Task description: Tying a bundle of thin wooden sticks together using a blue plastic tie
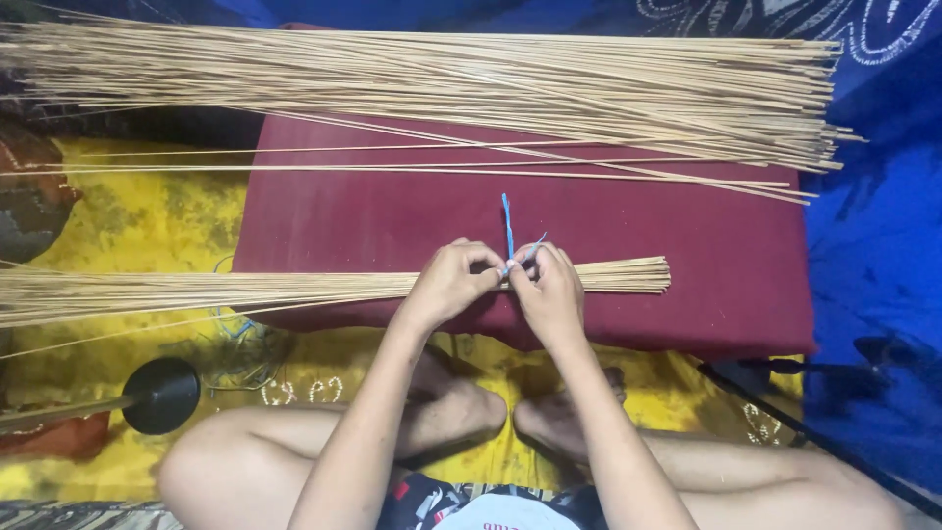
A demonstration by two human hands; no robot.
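Hands, left (449, 283) and right (549, 287), pinch blue string (508, 228) (ends upright) around stick bundle (294, 288).

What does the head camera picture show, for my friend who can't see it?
Two hands, the left hand and right hand, pinch a blue string around a small bundle of thin sticks on a dark red cushion. A big pile of sticks lies farther back.

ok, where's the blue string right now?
In the head view the blue string sits centre frame, pinched between the left hand and right hand over the small stick bundle on the maroon cushion.
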